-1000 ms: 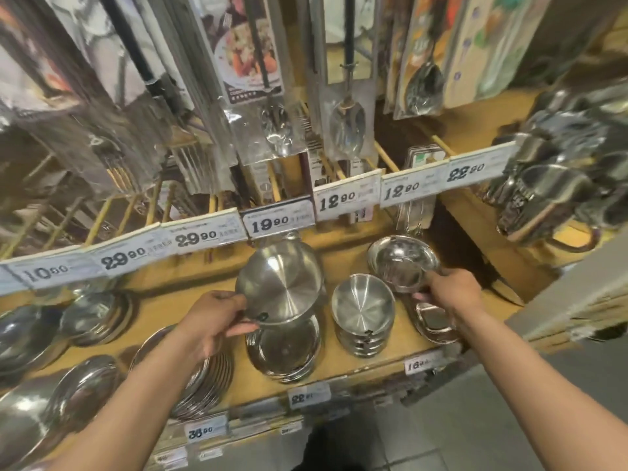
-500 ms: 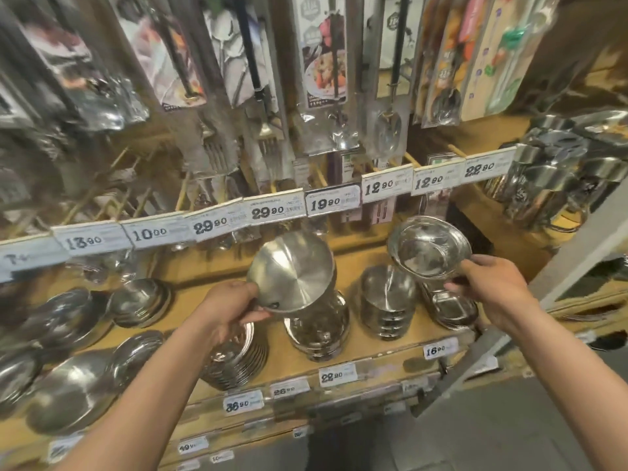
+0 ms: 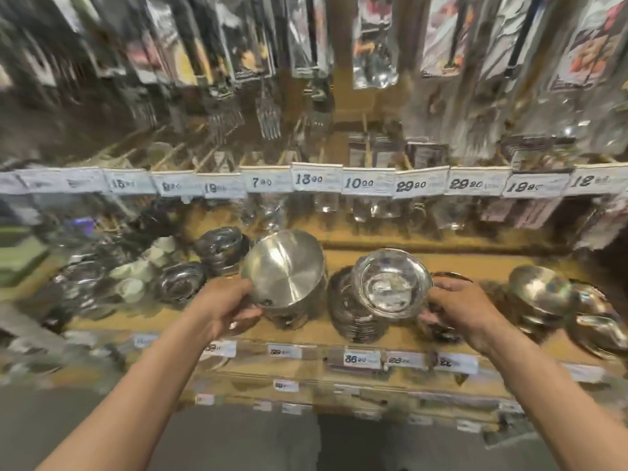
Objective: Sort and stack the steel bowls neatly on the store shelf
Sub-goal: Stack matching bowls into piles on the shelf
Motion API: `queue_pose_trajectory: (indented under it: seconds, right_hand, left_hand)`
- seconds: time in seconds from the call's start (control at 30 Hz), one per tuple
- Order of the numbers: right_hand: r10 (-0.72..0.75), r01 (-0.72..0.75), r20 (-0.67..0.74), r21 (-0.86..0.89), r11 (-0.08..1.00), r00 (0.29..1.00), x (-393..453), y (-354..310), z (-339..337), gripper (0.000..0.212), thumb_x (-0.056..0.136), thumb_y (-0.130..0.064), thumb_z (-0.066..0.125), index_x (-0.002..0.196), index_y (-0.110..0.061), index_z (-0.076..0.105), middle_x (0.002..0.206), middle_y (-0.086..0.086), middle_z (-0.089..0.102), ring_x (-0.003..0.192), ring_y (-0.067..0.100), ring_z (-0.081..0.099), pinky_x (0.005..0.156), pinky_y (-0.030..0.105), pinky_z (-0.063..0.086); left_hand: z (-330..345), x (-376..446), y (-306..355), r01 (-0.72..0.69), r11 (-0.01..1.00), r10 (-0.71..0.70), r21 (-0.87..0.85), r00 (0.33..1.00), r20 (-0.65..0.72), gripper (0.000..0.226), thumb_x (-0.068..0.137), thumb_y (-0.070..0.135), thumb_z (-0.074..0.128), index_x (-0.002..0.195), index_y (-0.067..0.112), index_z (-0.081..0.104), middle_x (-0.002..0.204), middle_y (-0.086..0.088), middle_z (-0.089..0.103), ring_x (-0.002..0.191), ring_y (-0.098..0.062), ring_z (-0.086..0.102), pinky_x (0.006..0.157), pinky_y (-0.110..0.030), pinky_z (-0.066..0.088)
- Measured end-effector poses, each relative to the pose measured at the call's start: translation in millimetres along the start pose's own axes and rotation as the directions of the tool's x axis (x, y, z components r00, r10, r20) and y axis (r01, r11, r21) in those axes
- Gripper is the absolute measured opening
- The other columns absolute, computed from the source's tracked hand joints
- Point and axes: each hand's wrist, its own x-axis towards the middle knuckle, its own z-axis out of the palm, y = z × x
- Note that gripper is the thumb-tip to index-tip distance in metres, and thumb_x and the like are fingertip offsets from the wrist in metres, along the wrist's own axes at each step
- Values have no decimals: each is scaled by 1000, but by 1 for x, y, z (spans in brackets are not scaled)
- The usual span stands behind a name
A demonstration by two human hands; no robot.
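Frame is motion-blurred, so fine detail is soft. Left hand [image 3: 226,305] pinches the rim of a deep steel bowl [image 3: 283,268], tilted so its base faces the camera, held in the air above the wooden shelf [image 3: 190,317] with another bowl just under it. Risk: a rim-only pinch on slick steel; if it rotates, it drops onto the ware below. Right hand [image 3: 458,309] grips a shallower bowl [image 3: 392,283] by its edge, tipped up in front of a stack of plates [image 3: 350,317]. Risk: its rim clips that stack and shoves it toward the shelf's front edge. More bowls [image 3: 540,290] sit far right, well apart. With both hands loaded, neither is free to catch a slip.
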Motion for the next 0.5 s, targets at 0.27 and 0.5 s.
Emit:
queue_pose_trajectory:
  seconds: [0.27, 0.5]
  right_hand:
    - [33, -24, 87, -101, 995, 996, 30, -7, 39, 24, 96, 4, 59, 115, -3, 73, 101, 28, 75, 89, 36, 75, 80, 42, 64]
    - [58, -16, 119, -326, 945, 991, 69, -3, 38, 22, 94, -1, 64, 112, -11, 74, 88, 20, 78, 87, 37, 76, 87, 54, 61]
  left_hand:
    - [-44, 8, -13, 33, 999, -35, -42, 999, -33, 13, 94, -7, 55, 103, -14, 62, 89, -24, 67, 64, -24, 71, 46, -22, 58]
    - [-25, 34, -18, 75, 997, -77, -28, 994, -78, 4, 92, -7, 60, 92, -11, 62, 66, -18, 72, 51, -22, 71, 41, -23, 56]
